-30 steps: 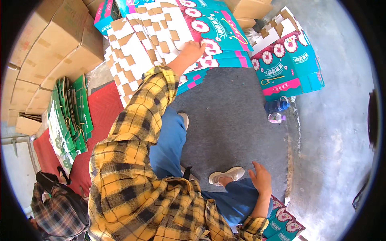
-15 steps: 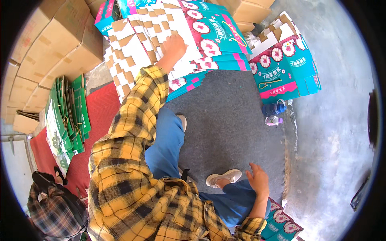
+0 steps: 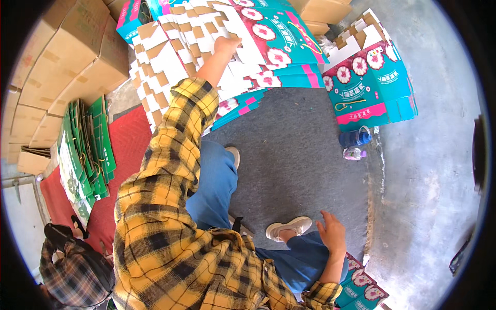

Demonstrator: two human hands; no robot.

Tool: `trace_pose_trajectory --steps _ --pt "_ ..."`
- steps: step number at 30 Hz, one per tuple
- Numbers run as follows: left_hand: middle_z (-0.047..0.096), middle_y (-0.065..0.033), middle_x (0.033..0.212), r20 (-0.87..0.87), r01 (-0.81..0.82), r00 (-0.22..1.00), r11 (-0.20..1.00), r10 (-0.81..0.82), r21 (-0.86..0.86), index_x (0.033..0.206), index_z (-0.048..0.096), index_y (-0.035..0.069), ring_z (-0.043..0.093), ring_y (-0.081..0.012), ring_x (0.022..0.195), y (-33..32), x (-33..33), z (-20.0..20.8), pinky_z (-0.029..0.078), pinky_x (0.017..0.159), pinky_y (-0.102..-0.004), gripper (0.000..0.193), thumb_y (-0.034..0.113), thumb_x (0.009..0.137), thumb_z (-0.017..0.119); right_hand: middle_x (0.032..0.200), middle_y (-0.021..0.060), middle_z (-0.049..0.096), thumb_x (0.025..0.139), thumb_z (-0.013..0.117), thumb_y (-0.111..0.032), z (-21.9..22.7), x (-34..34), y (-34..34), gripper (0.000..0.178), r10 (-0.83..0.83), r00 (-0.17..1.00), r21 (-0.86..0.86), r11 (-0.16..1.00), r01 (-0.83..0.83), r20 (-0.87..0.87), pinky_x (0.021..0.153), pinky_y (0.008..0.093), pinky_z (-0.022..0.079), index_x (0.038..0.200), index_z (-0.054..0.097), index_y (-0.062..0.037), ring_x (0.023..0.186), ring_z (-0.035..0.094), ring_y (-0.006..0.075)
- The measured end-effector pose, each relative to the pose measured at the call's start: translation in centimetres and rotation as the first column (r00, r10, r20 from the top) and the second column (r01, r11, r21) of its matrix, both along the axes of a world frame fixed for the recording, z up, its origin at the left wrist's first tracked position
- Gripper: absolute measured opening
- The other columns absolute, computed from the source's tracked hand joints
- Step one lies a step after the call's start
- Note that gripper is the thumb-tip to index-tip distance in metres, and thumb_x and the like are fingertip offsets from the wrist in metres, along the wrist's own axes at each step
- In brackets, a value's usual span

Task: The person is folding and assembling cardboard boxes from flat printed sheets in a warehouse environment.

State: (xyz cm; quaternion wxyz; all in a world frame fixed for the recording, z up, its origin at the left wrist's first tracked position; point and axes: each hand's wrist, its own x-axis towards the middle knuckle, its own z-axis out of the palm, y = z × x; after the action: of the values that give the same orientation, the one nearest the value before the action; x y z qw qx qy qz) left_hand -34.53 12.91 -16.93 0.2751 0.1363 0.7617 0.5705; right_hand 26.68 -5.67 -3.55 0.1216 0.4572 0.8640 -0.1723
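Ahead of me is a broad, fanned stack of flattened gift boxes (image 3: 289,33), teal and pink with round flower-like pictures and white and brown cut flaps. My left hand (image 3: 226,46) reaches out to the white flaps of the top box, its fingers drawn together at a flap edge and partly hidden. My right hand (image 3: 332,231) hovers by my right knee, empty, with fingers apart. A second pile of the same flattened boxes (image 3: 364,85) stands to the right of the big stack. More such boxes (image 3: 364,284) lie beside my right leg.
Brown cartons (image 3: 72,57) are piled at the far left. Green folded bags or boxes (image 3: 88,150) stand on a red mat (image 3: 126,137). A blue bottle (image 3: 355,137) and a small clear bottle (image 3: 353,153) are by the right pile. A person in plaid (image 3: 75,274) is at lower left.
My left hand has moved slightly farther out and across the white flaps, its fingers now pointing right. My right hand has stayed by the knee. The view has shifted a little.
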Motion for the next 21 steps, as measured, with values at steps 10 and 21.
trace_pose_trajectory --steps 10,21 --pt "0.06 -0.002 0.069 -0.117 0.487 0.873 0.838 -0.474 0.246 0.087 0.065 0.005 0.051 -0.0068 0.055 -3.3 11.1 11.5 0.037 0.045 -0.0199 0.019 0.023 0.08 0.064 0.098 0.0178 0.063 0.082 0.062 -0.023 -0.4 2.0 -0.1 0.035 -0.053 0.998 0.034 0.998 0.052 0.029 0.075 0.0442 0.049 0.112 0.058 -0.0052 0.088 0.061 0.0363" --pt "0.061 -0.0119 0.064 -0.283 0.845 0.534 0.515 -0.797 0.144 0.077 0.059 -0.001 0.058 -0.0199 0.054 -17.5 30.7 17.7 0.045 0.05 -0.0337 0.019 0.017 0.077 0.058 0.109 0.0172 0.062 0.091 0.056 -0.027 0.5 1.4 2.2 0.038 -0.276 0.718 -0.061 0.949 0.311 -0.639 0.082 0.0357 0.049 0.117 0.056 0.0001 0.098 0.062 0.0263"
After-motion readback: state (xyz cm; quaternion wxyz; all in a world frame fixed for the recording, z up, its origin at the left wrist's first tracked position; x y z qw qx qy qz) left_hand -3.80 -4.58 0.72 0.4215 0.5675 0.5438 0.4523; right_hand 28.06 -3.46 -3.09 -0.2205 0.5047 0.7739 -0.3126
